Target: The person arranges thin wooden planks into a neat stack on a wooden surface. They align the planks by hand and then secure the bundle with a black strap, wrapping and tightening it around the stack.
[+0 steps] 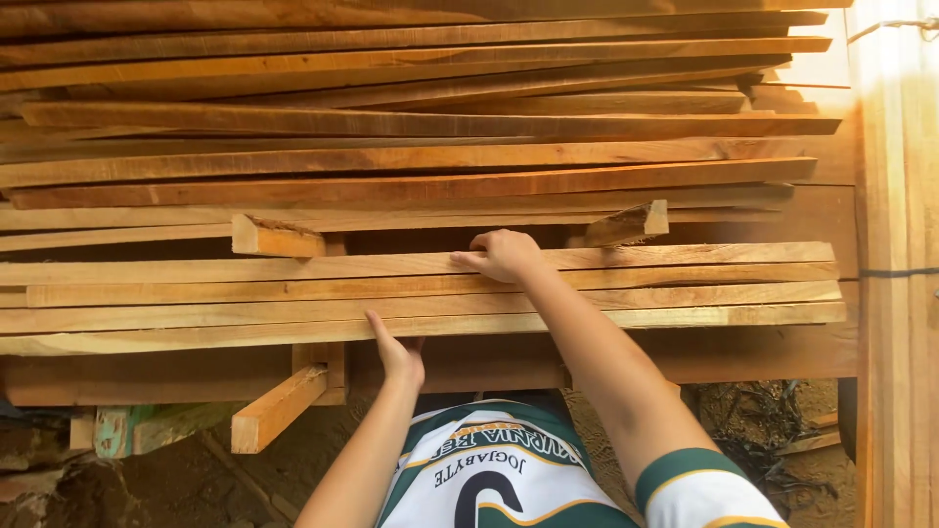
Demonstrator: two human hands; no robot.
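On top of the lower stack of planks, the right hand lies palm down with its fingers curled over the far edge of the uppermost plank, gripping that edge. Below it, the left hand reaches up under the front of the same stack; its fingers are pressed against the underside of the lowest plank, and whether they close on anything cannot be told. Both forearms extend from a white and green jersey at the bottom of the view.

Lower stack: four long pale planks laid flat, one upon another, running left to right. It rests on a wooden crosspiece that juts toward the viewer. Two short wooden spacer blocks sit on the stack and separate it from the upper stack of planks, which fills the top of the view. A vertical wooden post stands at the right. Bare earth lies beneath.
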